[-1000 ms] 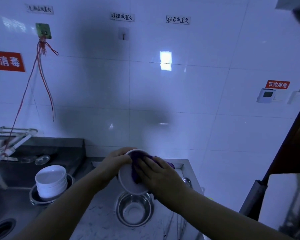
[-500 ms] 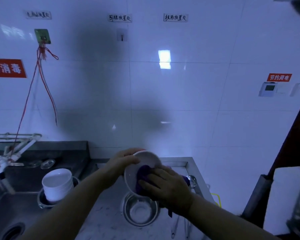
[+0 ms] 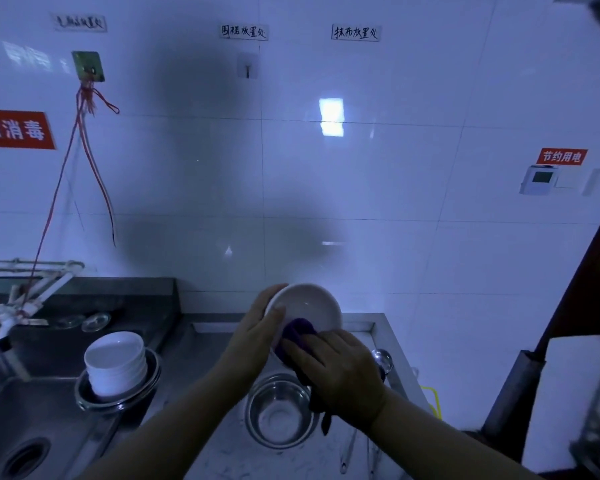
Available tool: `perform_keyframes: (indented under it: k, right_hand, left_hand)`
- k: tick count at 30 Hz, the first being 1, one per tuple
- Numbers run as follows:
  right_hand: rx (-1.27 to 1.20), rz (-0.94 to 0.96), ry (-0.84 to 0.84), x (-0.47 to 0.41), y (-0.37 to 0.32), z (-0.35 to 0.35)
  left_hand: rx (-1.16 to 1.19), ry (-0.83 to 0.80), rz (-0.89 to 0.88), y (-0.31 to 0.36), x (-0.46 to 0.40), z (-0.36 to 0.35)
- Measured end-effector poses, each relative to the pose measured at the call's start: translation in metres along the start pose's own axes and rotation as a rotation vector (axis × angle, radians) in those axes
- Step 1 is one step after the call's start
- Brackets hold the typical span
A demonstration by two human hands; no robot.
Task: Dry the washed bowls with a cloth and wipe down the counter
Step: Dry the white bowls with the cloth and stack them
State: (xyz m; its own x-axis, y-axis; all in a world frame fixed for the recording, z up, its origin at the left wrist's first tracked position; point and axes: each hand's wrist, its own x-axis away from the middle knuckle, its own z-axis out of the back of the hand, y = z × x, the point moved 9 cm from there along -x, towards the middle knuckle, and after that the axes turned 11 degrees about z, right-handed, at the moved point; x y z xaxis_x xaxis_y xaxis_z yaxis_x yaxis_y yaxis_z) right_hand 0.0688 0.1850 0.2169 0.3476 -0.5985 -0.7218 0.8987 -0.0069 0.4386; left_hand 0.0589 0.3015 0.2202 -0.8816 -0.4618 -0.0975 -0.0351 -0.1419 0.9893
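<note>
My left hand (image 3: 253, 337) grips the left rim of a white bowl (image 3: 309, 306), held tilted above the steel counter (image 3: 201, 344) with its inside facing me. My right hand (image 3: 340, 372) presses a purple cloth (image 3: 297, 332) into the lower inside of that bowl; part of the cloth hangs below my palm. A stack of white bowls (image 3: 115, 362) stands in a metal dish (image 3: 118, 398) at the left. Below my hands an empty steel bowl (image 3: 279, 410) rests on the counter.
A sink with a drain (image 3: 26, 457) lies at the lower left, with a tap (image 3: 0, 317) above it. A ladle (image 3: 383, 358) and other utensils (image 3: 347, 452) lie along the counter's right side. A white tiled wall rises behind; a dark cabinet (image 3: 582, 306) stands at the right.
The bowl has turned so that more of its inside faces me, and the cloth has slid from the middle toward its lower edge. The view has shifted slightly.
</note>
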Motion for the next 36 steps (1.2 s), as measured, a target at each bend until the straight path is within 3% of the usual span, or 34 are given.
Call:
perform_keyframes:
  k: [3, 5, 7, 12, 15, 18, 22, 24, 26, 29, 33, 36]
  right_hand:
    - [0.024, 0.222, -0.065, 0.006, 0.001, 0.005]
    - [0.017, 0.293, -0.114, 0.007, 0.001, 0.005]
    - [0.047, 0.245, -0.112, 0.003, 0.0, 0.001]
    - [0.101, -0.127, -0.012, -0.009, 0.007, -0.008]
    - [0.006, -0.129, -0.022, -0.002, 0.001, -0.016]
    - [-0.059, 0.082, -0.08, 0.009, 0.001, -0.016]
    - [-0.131, 0.563, -0.19, 0.022, -0.008, -0.009]
    - [-0.17, 0.628, -0.192, 0.018, -0.011, -0.01]
    - [-0.191, 0.587, -0.17, 0.012, -0.008, -0.011]
    - [-0.18, 0.466, -0.162, 0.009, 0.001, -0.012]
    - [-0.159, 0.243, -0.201, 0.011, 0.021, -0.018]
    - [-0.157, 0.148, -0.198, 0.014, 0.031, -0.019]
  left_hand:
    - [-0.071, -0.252, 0.169, -0.007, -0.005, -0.004]
    - [-0.081, -0.323, 0.287, -0.014, -0.007, -0.001]
    - [-0.004, -0.239, 0.299, -0.017, -0.01, 0.004]
    - [0.168, 0.071, 0.153, -0.03, -0.001, -0.006]
    - [0.105, 0.095, 0.137, -0.029, -0.002, -0.001]
    - [-0.021, -0.032, 0.183, -0.025, -0.006, 0.008]
    - [-0.307, -0.401, 0.433, -0.039, -0.002, -0.001]
    - [-0.302, -0.468, 0.511, -0.047, 0.0, 0.0]
    - [-0.212, -0.427, 0.533, -0.048, -0.001, 0.003]
    - [-0.228, -0.226, 0.361, -0.026, -0.005, 0.008]
    - [-0.847, 0.132, -0.104, 0.019, 0.007, 0.02]
    - [-1.254, 0.106, -0.468, 0.032, 0.038, -0.006]
